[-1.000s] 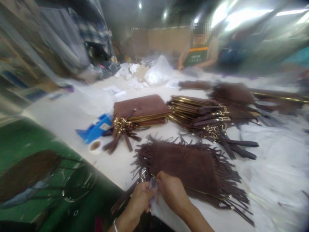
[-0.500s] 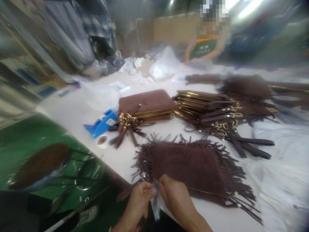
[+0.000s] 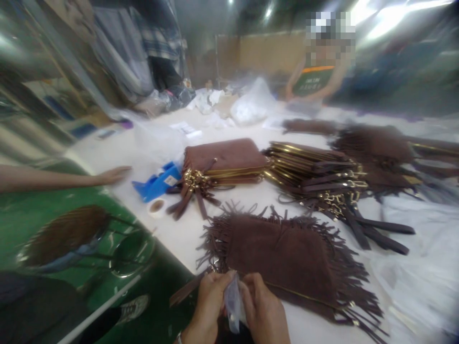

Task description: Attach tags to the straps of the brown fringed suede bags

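Right in front of me lies a brown fringed bag (image 3: 279, 248), flat on the table, with a gold zip along its near edge. At its near left corner, my left hand (image 3: 211, 298) and my right hand (image 3: 263, 306) are pinched close together. Between them hangs a small clear plastic piece (image 3: 233, 301), perhaps a strip or little bag, gripped by the left fingers. The right fingers are curled against its other side; their tips are partly hidden. A brown strap (image 3: 190, 286) pokes out left of my left hand.
Stacked brown pouches (image 3: 225, 157) and a gold-zipped pile (image 3: 308, 167) lie beyond the bag. A blue tape dispenser (image 3: 158, 181) and a tape roll (image 3: 157, 207) are at left. Another person's arm (image 3: 71, 177) reaches over the left edge, near a stool (image 3: 68, 234). A person (image 3: 313, 81) stands opposite.
Another person's arm has come in from the left. My hands have drawn slightly back from the bag's edge with the clear plastic piece. The view has shifted a little.
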Action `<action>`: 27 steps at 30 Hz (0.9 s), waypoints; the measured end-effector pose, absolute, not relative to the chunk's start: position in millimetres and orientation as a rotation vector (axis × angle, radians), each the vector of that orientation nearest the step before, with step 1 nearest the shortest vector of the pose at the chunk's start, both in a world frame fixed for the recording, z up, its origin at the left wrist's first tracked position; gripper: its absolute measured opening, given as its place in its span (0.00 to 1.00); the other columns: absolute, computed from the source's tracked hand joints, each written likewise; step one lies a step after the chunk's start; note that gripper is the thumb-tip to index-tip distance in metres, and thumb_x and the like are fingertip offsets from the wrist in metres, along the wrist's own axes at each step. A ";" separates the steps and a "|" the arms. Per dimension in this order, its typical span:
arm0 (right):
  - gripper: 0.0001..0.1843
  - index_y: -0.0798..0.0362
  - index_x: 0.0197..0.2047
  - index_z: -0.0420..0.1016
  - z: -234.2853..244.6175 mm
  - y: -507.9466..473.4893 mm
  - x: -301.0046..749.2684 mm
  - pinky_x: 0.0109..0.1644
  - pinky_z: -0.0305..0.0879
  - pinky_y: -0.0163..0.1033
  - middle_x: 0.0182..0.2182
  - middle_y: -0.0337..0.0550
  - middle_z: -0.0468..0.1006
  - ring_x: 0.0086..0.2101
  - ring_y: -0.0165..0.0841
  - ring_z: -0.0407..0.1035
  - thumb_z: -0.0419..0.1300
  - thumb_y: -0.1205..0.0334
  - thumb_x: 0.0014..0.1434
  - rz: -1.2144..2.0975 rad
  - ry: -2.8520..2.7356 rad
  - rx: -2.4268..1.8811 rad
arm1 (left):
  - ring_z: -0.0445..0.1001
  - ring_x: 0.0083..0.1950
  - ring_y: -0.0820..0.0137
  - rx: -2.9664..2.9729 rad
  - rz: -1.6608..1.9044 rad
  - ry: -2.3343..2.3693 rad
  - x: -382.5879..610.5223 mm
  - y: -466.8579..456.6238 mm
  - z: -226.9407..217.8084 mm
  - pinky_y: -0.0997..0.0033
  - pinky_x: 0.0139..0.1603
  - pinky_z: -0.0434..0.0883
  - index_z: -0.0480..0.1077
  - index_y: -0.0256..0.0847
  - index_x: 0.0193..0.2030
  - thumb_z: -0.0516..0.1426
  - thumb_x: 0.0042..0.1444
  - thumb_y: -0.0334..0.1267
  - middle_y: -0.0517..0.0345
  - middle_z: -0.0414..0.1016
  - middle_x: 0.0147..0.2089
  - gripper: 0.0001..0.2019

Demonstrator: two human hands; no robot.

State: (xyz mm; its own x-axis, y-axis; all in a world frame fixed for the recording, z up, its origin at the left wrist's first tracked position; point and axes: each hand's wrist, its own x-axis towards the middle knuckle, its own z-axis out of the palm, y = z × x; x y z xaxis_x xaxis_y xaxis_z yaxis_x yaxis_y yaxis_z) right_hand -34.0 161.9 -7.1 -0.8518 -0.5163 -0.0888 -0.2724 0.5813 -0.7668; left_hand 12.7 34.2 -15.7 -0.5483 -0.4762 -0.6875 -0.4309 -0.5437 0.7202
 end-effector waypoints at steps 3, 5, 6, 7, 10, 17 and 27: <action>0.17 0.49 0.37 0.70 -7.0 162.5 -27.3 0.33 0.66 0.32 0.29 0.40 0.80 0.30 0.34 0.76 0.48 0.47 0.66 -1.255 2.356 -0.488 | 0.63 0.16 0.75 1.409 -2.321 -1.472 13.7 35.4 -6.7 0.77 0.16 0.57 0.70 0.33 0.19 0.69 0.36 0.54 0.58 0.66 0.15 0.23; 0.19 0.49 0.36 0.71 -5.4 158.5 -26.0 0.34 0.67 0.33 0.30 0.42 0.81 0.31 0.35 0.76 0.48 0.46 0.65 -1.354 2.269 -0.432 | 0.66 0.18 0.73 1.373 -2.327 -1.481 14.1 36.7 -0.2 0.76 0.19 0.60 0.70 0.33 0.21 0.68 0.39 0.53 0.57 0.68 0.17 0.22; 0.20 0.49 0.36 0.72 -4.9 155.8 -25.9 0.35 0.67 0.33 0.31 0.42 0.81 0.31 0.35 0.76 0.48 0.45 0.65 -1.393 2.250 -0.411 | 0.67 0.19 0.73 1.375 -2.320 -1.497 13.9 37.3 1.9 0.76 0.19 0.60 0.70 0.33 0.22 0.68 0.39 0.53 0.56 0.69 0.18 0.22; 0.20 0.49 0.35 0.72 -4.9 153.0 -26.0 0.35 0.67 0.34 0.31 0.42 0.81 0.31 0.35 0.75 0.48 0.45 0.65 -1.418 2.251 -0.389 | 0.66 0.18 0.73 1.392 -2.292 -1.533 13.4 37.6 2.9 0.76 0.19 0.59 0.70 0.33 0.22 0.68 0.39 0.53 0.57 0.68 0.18 0.22; 0.20 0.49 0.32 0.72 -7.7 145.9 -25.5 0.33 0.66 0.34 0.29 0.41 0.80 0.29 0.35 0.75 0.48 0.46 0.65 -1.397 2.314 -0.358 | 0.60 0.14 0.74 1.475 -2.106 -1.707 11.6 36.9 -0.8 0.76 0.15 0.53 0.67 0.36 0.21 0.65 0.40 0.55 0.60 0.64 0.15 0.22; 0.18 0.48 0.33 0.71 -19.5 141.6 -20.8 0.30 0.62 0.33 0.29 0.41 0.78 0.29 0.33 0.74 0.46 0.50 0.68 -1.144 2.616 -0.539 | 0.67 0.24 0.70 1.146 -1.605 -2.277 15.7 32.0 -4.1 0.74 0.25 0.59 0.67 0.41 0.25 0.58 0.54 0.45 0.60 0.70 0.21 0.12; 0.24 0.51 0.35 0.72 -21.9 131.5 -18.9 0.36 0.66 0.34 0.30 0.44 0.77 0.30 0.33 0.74 0.40 0.48 0.69 -1.367 2.669 -0.624 | 0.70 0.30 0.64 1.083 -1.250 -2.578 15.8 38.7 6.8 0.69 0.32 0.56 0.66 0.44 0.31 0.50 0.62 0.42 0.55 0.74 0.28 0.10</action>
